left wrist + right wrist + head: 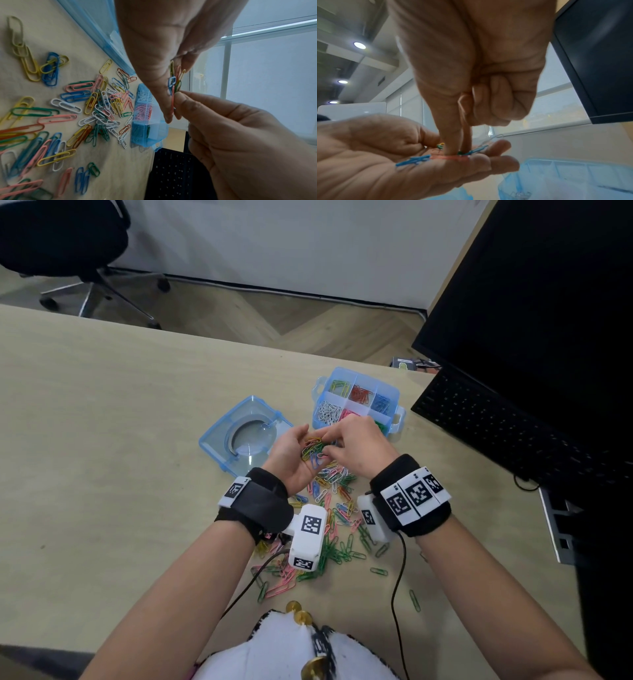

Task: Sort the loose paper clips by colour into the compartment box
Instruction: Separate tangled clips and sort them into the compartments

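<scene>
My left hand (296, 451) is held palm up above the table, cupping a small bunch of mixed paper clips (312, 448). My right hand (330, 447) reaches into that bunch. Its thumb and forefinger pinch a pink clip (449, 157), also seen as the pink clip (172, 102); the other fingers are curled in. The blue compartment box (394, 400) stands open just beyond the hands, holding yellow, red, blue, white, pink and green clips in separate cells. Many loose clips (334, 518) lie scattered on the table under and behind my wrists.
The box's clear blue lid (219, 436) lies to the left of the hands. A black keyboard (496, 422) and monitor (548, 302) stand at the right. An office chair (68, 244) is beyond the table's far edge. Wrist-camera cables (397, 594) trail toward me.
</scene>
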The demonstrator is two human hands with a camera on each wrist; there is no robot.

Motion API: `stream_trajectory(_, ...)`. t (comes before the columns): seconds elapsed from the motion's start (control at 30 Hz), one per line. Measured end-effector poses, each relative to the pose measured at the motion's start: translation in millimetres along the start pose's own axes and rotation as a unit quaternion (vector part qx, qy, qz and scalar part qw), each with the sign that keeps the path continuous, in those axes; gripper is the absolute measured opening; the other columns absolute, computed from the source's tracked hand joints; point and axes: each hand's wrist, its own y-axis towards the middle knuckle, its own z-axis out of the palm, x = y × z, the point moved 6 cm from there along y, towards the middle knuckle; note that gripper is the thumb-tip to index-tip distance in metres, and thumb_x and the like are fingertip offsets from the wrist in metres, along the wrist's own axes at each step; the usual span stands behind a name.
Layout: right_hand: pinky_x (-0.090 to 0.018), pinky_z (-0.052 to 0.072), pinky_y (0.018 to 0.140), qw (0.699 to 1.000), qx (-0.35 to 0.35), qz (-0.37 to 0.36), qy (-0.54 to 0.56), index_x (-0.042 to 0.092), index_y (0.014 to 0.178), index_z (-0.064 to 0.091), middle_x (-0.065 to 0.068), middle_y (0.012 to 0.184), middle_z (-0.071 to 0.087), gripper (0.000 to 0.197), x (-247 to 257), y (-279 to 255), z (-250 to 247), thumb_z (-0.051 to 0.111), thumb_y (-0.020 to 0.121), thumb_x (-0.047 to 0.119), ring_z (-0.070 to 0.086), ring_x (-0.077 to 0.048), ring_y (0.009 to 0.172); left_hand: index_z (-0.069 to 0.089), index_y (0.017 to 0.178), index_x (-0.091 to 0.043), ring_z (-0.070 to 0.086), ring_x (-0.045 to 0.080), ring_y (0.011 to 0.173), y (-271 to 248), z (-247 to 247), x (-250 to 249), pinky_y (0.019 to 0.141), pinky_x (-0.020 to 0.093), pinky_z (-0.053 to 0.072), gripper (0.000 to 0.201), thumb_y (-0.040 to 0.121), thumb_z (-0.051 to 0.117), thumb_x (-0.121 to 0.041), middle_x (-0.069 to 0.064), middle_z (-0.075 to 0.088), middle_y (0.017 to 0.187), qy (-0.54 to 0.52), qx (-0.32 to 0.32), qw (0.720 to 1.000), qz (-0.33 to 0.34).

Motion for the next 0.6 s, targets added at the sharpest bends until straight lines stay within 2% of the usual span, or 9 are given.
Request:
stream_trajectory(0.07, -0.038, 0.053, 0.089, 1.000, 0.009, -0.003, -0.003, 0.023, 0.102, 0.075, -0.002, 0.106, 0.070, 0.022, -0.8, 0.1, 1.2, 0.071, 0.081, 0.026, 0.062, -0.019, 0.099, 0.073, 0.071, 0.007, 0.065, 0.023, 0.051, 1.1, -0.4, 1.1, 0.048, 0.024, 0.054, 0.070, 0.105, 0.021, -0.026, 0.019, 0.068, 0.068, 0.011, 0.001, 1.000, -0.003)
stream_trajectory(0.1, -0.036, 0.053, 0.087, 1.000, 0.016, -0.003, 0.000, 0.022, 0.104, 0.074, -0.002, 0.103, 0.070, 0.025, -1.9, -0.3, 0.8, 0.073, 0.079, 0.029, 0.061, -0.015, 0.092, 0.073, 0.068, 0.005, 0.064, 0.022, 0.050, 1.9, -1.4, 1.2, 0.046, 0.023, 0.053, 0.071, 0.105, 0.021, -0.026, 0.018, 0.068, 0.067, 0.020, -0.001, 1.000, -0.004)
stream_trajectory(0.2, -0.029, 0.053, 0.082, 0.999, 0.037, -0.026, 0.018, 0.016, 0.106, 0.073, 0.004, 0.106, 0.071, 0.034, -0.6, -4.5, -1.0, 0.078, 0.076, 0.031, 0.048, -0.002, 0.065, 0.068, 0.083, 0.002, 0.061, 0.022, 0.047, 4.3, -7.4, 0.4, 0.038, 0.021, 0.042, 0.057, 0.104, 0.023, -0.027, 0.014, 0.067, 0.067, 0.047, -0.025, 0.999, -0.003)
stream_trajectory(0.3, -0.030, 0.053, 0.087, 0.998, 0.032, -0.041, 0.047, 0.012, 0.102, 0.074, 0.011, 0.119, 0.067, 0.030, 1.7, -5.7, -1.8, 0.079, 0.075, 0.025, 0.048, 0.001, 0.065, 0.056, 0.087, -0.002, 0.060, 0.022, 0.047, 6.8, -11.7, 0.0, 0.037, 0.022, 0.042, 0.041, 0.103, 0.028, -0.026, 0.011, 0.062, 0.067, 0.045, -0.043, 0.998, -0.005)
stream_trajectory(0.4, -0.020, 0.048, 0.082, 0.995, 0.025, -0.031, 0.095, 0.012, 0.094, 0.076, 0.009, 0.117, 0.068, 0.022, -1.1, -4.5, -0.5, 0.081, 0.073, 0.019, 0.046, 0.011, 0.056, 0.061, 0.092, 0.001, 0.061, 0.021, 0.048, 5.9, -9.4, -0.1, 0.039, 0.021, 0.045, 0.047, 0.103, 0.024, -0.024, 0.015, 0.065, 0.072, 0.033, -0.020, 0.999, -0.006)
stream_trajectory(0.47, -0.019, 0.048, 0.079, 0.994, 0.006, -0.027, 0.108, 0.015, 0.087, 0.076, 0.004, 0.106, 0.072, 0.014, -1.2, -4.6, -2.0, 0.080, 0.073, 0.017, 0.046, 0.010, 0.053, 0.061, 0.090, 0.003, 0.060, 0.019, 0.048, 4.9, -7.0, 0.0, 0.042, 0.021, 0.048, 0.046, 0.103, 0.023, -0.022, 0.015, 0.064, 0.073, 0.024, -0.011, 1.000, -0.007)
stream_trajectory(0.53, -0.021, 0.048, 0.072, 0.995, -0.016, -0.018, 0.099, 0.015, 0.086, 0.076, 0.004, 0.076, 0.070, 0.010, -1.3, -5.0, -3.1, 0.077, 0.077, 0.019, 0.047, 0.001, 0.053, 0.056, 0.082, 0.003, 0.061, 0.018, 0.051, 4.9, -4.8, 0.9, 0.047, 0.021, 0.051, 0.042, 0.102, 0.026, -0.018, 0.014, 0.062, 0.073, 0.004, -0.010, 1.000, -0.006)
stream_trajectory(0.57, -0.022, 0.045, 0.064, 0.995, -0.022, -0.010, 0.101, 0.014, 0.086, 0.075, 0.006, 0.060, 0.058, 0.009, -1.7, -5.1, -3.7, 0.076, 0.079, 0.020, 0.043, -0.003, 0.051, 0.054, 0.082, 0.004, 0.063, 0.018, 0.053, 5.2, -3.3, 1.0, 0.050, 0.021, 0.053, 0.039, 0.102, 0.028, -0.015, 0.015, 0.061, 0.074, -0.011, -0.008, 1.000, -0.006)
stream_trajectory(0.6, -0.021, 0.040, 0.057, 0.993, -0.027, -0.006, 0.115, 0.014, 0.085, 0.073, 0.007, 0.052, 0.045, 0.008, -1.7, -5.3, -4.7, 0.075, 0.080, 0.021, 0.038, -0.004, 0.048, 0.053, 0.084, 0.005, 0.065, 0.019, 0.057, 6.7, -3.3, 0.9, 0.054, 0.022, 0.055, 0.035, 0.102, 0.029, -0.014, 0.015, 0.061, 0.076, -0.026, -0.007, 1.000, -0.004)
